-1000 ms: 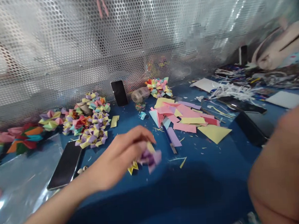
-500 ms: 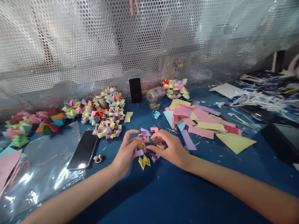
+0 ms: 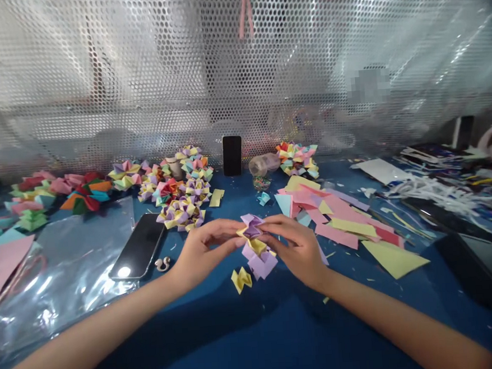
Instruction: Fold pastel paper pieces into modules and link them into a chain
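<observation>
Between my two hands is a chain of folded origami paper pieces [image 3: 256, 245] in purple and yellow, held a little above the blue table. My left hand [image 3: 206, 246] pinches its left side with thumb and fingers. From the right, my right hand [image 3: 296, 245] pinches the upper part, its fingertips partly hidden behind the paper. A single yellow folded piece [image 3: 241, 280] lies on the table just below the chain, apart from both hands.
Finished paper balls [image 3: 183, 211] cluster at the back left, near a flat phone [image 3: 138, 247] and a plastic sheet [image 3: 78, 263]. Coloured paper strips [image 3: 341, 217] lie on the right. Behind them stand an upright phone [image 3: 233, 155], a fallen jar [image 3: 264, 163] and a perforated screen [image 3: 170, 60].
My hands have closed on the purple and yellow pieces, which were on the table between loosely curled fingers, and lifted them. The camera view has shifted slightly.
</observation>
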`<state>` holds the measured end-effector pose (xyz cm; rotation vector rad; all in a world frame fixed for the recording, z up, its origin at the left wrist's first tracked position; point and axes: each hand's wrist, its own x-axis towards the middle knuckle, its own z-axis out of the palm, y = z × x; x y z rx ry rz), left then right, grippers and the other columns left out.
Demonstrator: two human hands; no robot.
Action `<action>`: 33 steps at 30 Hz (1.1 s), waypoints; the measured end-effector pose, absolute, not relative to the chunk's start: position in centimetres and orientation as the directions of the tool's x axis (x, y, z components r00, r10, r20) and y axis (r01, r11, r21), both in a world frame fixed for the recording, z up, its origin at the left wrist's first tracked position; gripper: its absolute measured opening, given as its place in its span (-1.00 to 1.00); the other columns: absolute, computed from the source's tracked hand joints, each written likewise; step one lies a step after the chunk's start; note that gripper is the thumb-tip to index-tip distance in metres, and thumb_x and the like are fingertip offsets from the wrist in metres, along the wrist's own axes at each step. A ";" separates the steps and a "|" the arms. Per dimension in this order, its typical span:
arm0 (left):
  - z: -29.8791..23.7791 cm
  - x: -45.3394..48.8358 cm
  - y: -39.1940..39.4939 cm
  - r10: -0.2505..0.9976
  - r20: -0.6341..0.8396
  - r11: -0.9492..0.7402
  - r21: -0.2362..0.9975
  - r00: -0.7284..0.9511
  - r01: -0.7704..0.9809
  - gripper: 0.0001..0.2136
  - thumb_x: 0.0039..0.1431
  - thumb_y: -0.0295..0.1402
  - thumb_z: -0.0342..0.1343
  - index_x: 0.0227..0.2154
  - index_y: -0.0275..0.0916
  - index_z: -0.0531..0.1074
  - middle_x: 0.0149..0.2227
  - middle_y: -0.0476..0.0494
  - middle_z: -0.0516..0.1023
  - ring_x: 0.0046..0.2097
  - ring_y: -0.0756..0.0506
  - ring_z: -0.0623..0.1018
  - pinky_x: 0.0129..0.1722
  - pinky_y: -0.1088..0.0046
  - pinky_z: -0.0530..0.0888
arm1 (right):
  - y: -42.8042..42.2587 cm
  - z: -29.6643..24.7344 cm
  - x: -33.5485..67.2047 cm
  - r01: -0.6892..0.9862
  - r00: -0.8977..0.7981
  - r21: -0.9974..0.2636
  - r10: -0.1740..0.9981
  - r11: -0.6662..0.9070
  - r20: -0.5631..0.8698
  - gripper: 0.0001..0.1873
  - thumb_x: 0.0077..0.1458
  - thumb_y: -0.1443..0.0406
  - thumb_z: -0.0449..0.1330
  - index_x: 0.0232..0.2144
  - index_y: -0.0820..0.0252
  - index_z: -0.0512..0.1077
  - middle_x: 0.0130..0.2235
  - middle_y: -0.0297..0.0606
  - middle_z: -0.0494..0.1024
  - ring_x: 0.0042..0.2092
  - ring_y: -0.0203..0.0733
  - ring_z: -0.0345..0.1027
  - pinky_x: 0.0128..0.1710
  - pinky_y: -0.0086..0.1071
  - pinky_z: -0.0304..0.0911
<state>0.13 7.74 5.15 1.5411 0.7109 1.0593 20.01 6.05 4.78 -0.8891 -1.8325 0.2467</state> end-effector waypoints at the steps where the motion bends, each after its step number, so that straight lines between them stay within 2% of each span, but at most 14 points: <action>1: 5.1 0.1 7.7 0.872 0.271 -0.263 0.962 0.408 -0.077 -0.82 0.01 -0.39 0.22 -0.26 -0.18 0.50 -0.31 -0.07 0.60 -0.26 -0.07 0.57 -0.23 0.44 0.50 | 5.9 4.6 20.0 0.460 -0.184 -0.545 0.676 0.701 0.713 -0.84 0.06 0.34 0.20 -0.26 0.06 0.49 -0.25 -0.27 0.52 -0.22 -0.22 0.43 -0.24 -0.30 0.38; 5: 4.6 0.2 7.4 0.875 0.328 -0.336 0.941 0.356 -0.041 -0.85 -0.03 -0.40 0.24 -0.33 -0.16 0.55 -0.34 -0.08 0.60 -0.33 -0.06 0.56 -0.31 0.44 0.52 | 5.2 4.1 19.7 0.439 -0.171 -0.563 0.680 0.700 0.713 -0.87 0.05 0.35 0.21 -0.28 0.09 0.47 -0.27 -0.26 0.51 -0.23 -0.22 0.41 -0.25 -0.31 0.37; 8: 4.6 0.1 7.3 0.829 0.441 -0.469 0.883 0.344 0.000 -0.87 -0.05 -0.41 0.26 -0.37 -0.14 0.57 -0.38 -0.09 0.55 -0.34 -0.04 0.52 -0.35 0.46 0.50 | 4.8 4.0 19.4 0.423 -0.182 -0.547 0.659 0.723 0.730 -0.90 0.11 0.35 0.14 -0.30 0.12 0.44 -0.32 -0.26 0.51 -0.26 -0.23 0.40 -0.27 -0.32 0.35; 12: 4.7 -0.1 7.2 0.782 0.522 -0.574 0.816 0.341 0.069 -0.93 0.02 -0.39 0.20 -0.39 -0.15 0.56 -0.36 -0.11 0.50 -0.31 -0.03 0.49 -0.37 0.50 0.47 | 4.4 3.7 19.0 0.475 -0.178 -0.510 0.646 0.717 0.742 -0.90 0.14 0.37 0.07 -0.34 0.15 0.39 -0.36 -0.25 0.51 -0.28 -0.23 0.40 -0.29 -0.34 0.34; 18: 3.8 0.2 7.2 0.842 0.412 -0.476 0.871 0.349 0.121 -0.92 0.10 -0.35 0.13 -0.41 -0.22 0.48 -0.40 -0.09 0.53 -0.38 -0.01 0.50 -0.42 0.52 0.40 | 4.4 3.5 18.8 0.561 -0.231 -0.440 0.643 0.701 0.730 -0.94 0.14 0.35 0.07 -0.36 0.16 0.35 -0.41 -0.29 0.49 -0.34 -0.25 0.40 -0.33 -0.39 0.32; 20: 3.7 0.4 7.3 0.874 0.349 -0.379 0.925 0.338 0.023 -0.93 0.06 -0.37 0.16 -0.39 -0.23 0.41 -0.44 -0.05 0.51 -0.41 0.02 0.48 -0.41 0.54 0.40 | 4.5 3.5 19.0 0.577 -0.266 -0.412 0.640 0.705 0.721 -0.92 0.15 0.34 0.04 -0.34 0.16 0.34 -0.40 -0.28 0.49 -0.34 -0.25 0.40 -0.36 -0.40 0.32; 23: 4.1 0.5 7.6 0.895 0.237 -0.188 0.969 0.378 -0.163 -0.83 0.03 -0.36 0.19 -0.34 -0.22 0.30 -0.45 -0.01 0.48 -0.39 0.02 0.49 -0.39 0.55 0.41 | 5.0 3.2 19.3 0.602 -0.269 -0.361 0.607 0.712 0.748 -0.91 0.14 0.35 0.04 -0.33 0.16 0.35 -0.40 -0.26 0.50 -0.34 -0.23 0.41 -0.36 -0.38 0.32; 26: 4.9 0.2 7.9 0.858 0.155 -0.053 0.975 0.490 -0.216 -0.77 0.09 -0.26 0.12 -0.23 -0.21 0.27 -0.28 -0.13 0.48 -0.20 -0.07 0.49 -0.33 0.46 0.46 | 5.8 3.1 19.9 0.655 -0.289 -0.244 0.535 0.715 0.793 -0.91 0.13 0.37 0.05 -0.34 0.16 0.36 -0.39 -0.23 0.52 -0.30 -0.20 0.42 -0.32 -0.34 0.33; 29: 5.3 0.0 7.8 0.821 0.170 -0.114 0.984 0.545 -0.135 -0.54 -0.09 -0.29 0.27 -0.13 -0.18 0.22 -0.10 -0.21 0.40 -0.10 -0.15 0.46 -0.30 0.41 0.48 | 6.2 3.5 20.3 0.694 -0.339 -0.142 0.494 0.706 0.801 -0.92 0.12 0.38 0.07 -0.35 0.17 0.37 -0.38 -0.19 0.54 -0.31 -0.18 0.43 -0.33 -0.32 0.34; 31: 5.3 0.1 7.7 0.829 0.191 -0.187 0.980 0.525 -0.061 -0.43 -0.21 -0.35 0.34 -0.11 -0.17 0.20 -0.10 -0.19 0.39 -0.12 -0.14 0.46 -0.32 0.43 0.48 | 6.2 3.7 20.5 0.700 -0.361 -0.104 0.476 0.707 0.802 -0.92 0.12 0.39 0.08 -0.35 0.17 0.37 -0.37 -0.19 0.54 -0.31 -0.18 0.43 -0.32 -0.31 0.34; 33: 5.1 0.2 7.6 0.838 0.207 -0.232 0.973 0.504 -0.014 -0.44 -0.18 -0.35 0.32 -0.10 -0.16 0.19 -0.13 -0.17 0.39 -0.15 -0.11 0.47 -0.35 0.47 0.47 | 6.2 3.7 20.5 0.691 -0.383 -0.083 0.460 0.718 0.801 -0.91 0.11 0.40 0.08 -0.34 0.18 0.38 -0.36 -0.18 0.54 -0.30 -0.18 0.43 -0.31 -0.30 0.35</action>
